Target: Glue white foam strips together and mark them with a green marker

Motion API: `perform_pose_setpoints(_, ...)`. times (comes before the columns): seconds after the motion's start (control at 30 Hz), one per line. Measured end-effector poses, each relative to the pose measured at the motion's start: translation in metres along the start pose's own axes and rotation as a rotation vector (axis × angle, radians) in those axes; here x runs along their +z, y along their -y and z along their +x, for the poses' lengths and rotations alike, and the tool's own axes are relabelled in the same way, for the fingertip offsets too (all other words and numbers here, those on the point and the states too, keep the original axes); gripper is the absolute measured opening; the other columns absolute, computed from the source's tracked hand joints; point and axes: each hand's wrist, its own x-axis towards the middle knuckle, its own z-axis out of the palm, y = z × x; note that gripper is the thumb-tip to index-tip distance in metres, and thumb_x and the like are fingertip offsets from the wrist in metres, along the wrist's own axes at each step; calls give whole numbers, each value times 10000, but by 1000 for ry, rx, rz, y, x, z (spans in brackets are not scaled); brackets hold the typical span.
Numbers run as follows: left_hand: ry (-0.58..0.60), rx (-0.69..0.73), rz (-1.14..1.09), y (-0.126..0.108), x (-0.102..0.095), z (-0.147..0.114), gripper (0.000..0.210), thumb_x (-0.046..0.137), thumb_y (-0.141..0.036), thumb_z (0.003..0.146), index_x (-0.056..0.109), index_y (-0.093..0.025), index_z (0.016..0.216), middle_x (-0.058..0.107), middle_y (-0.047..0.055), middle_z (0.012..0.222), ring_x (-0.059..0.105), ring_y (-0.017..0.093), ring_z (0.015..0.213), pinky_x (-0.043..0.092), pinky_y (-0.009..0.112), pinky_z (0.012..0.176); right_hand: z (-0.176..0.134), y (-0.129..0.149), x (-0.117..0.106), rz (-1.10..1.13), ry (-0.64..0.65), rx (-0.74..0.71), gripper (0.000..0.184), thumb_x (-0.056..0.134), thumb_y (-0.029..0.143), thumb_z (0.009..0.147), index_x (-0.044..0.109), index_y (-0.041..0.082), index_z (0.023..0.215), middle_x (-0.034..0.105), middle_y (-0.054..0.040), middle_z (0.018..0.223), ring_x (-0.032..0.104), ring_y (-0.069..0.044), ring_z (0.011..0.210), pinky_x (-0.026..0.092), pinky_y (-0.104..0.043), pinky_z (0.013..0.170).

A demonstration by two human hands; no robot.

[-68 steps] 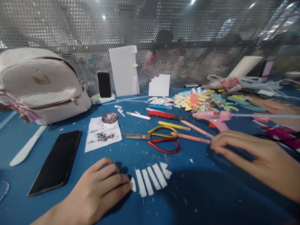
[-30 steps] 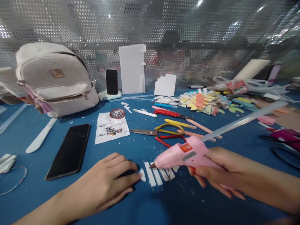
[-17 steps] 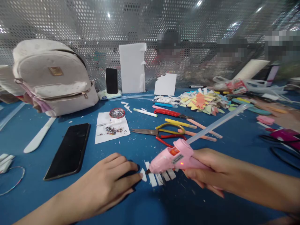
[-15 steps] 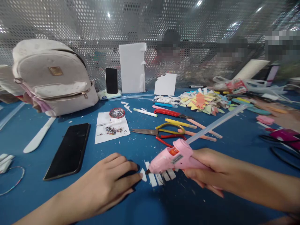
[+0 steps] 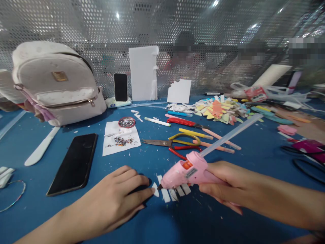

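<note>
My right hand [image 5: 223, 188] is closed around the handle of a pink hot glue gun [image 5: 189, 171], which has a long clear glue stick [image 5: 232, 134] poking out of its back. The gun's dark nozzle tip is down at a small white piece [image 5: 155, 189]; whether it touches is hard to tell. My left hand [image 5: 124, 196] lies on the blue table, fingers curled, its index fingertip pressing that piece's left edge. Several white strips [image 5: 165, 195] lie side by side just right of it, partly hidden under the gun.
Beyond the hands lie scissors [image 5: 157, 142], red-handled pliers [image 5: 181, 121] and several markers [image 5: 157, 122]. A black phone [image 5: 73, 164], a white plastic knife [image 5: 42, 149] and a backpack [image 5: 57, 88] are at left. Coloured scraps [image 5: 218, 108] are heaped at back right, before a perforated metal panel [image 5: 101, 30].
The glue gun has shifted very slightly left, with its nozzle nearer the white piece, and its glue stick has moved along with it. My left hand stays where it was.
</note>
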Motion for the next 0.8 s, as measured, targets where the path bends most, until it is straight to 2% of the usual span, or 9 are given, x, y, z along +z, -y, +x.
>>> perform_pose_setpoints(0.1, 2, 0, 1, 0, -1, 1, 327, 474, -175, 982, 546, -164, 1300, 622, 109, 1168, 578, 217, 946, 464, 375, 839, 1, 0, -1, -11, -10, -12, 431, 427, 595, 952, 545, 186, 886, 494, 26, 638, 475, -116, 522, 410, -236, 531)
perform_pose_setpoints(0.27, -4, 10, 28, -1, -1, 0, 325, 482, -178, 979, 548, -162, 1296, 629, 109, 1157, 584, 218, 941, 467, 372, 835, 2, -1, -1, -57, 11, 19, 569, 386, 723, 902, 558, 183, 948, 500, 28, 615, 497, -130, 534, 430, -235, 533)
perform_pose_setpoints(0.43, -12, 18, 35, 0, -2, 1, 328, 472, -170, 978, 548, -152, 1297, 633, 115, 1153, 585, 222, 938, 469, 374, 830, 1, 1, -1, -65, 26, 17, 614, 365, 755, 888, 553, 176, 970, 483, 32, 611, 492, -129, 529, 429, -233, 532)
perform_pose_setpoints(0.53, -10, 17, 26, 0, -1, 1, 328, 471, -162, 978, 546, -153, 1297, 631, 114, 1164, 581, 222, 945, 465, 378, 837, 0, 3, 0, -68, 30, 28, 619, 351, 754, 894, 553, 175, 980, 480, 32, 612, 486, -131, 532, 423, -235, 534)
perform_pose_setpoints(0.67, 3, 12, 13, 0, -1, 1, 335, 471, -160, 980, 536, -154, 1309, 624, 110, 1182, 566, 224, 952, 457, 385, 842, -1, 4, 0, -89, 6, 25, 598, 352, 750, 896, 547, 185, 902, 519, 12, 653, 508, -140, 576, 425, -239, 559)
perform_pose_setpoints(0.8, -11, 15, 20, -1, -1, 1, 328, 474, -167, 978, 544, -154, 1298, 630, 111, 1159, 575, 219, 938, 458, 372, 832, -2, 3, -1, -92, 6, 54, 568, 366, 721, 910, 541, 181, 920, 504, 28, 600, 506, -139, 544, 427, -245, 565)
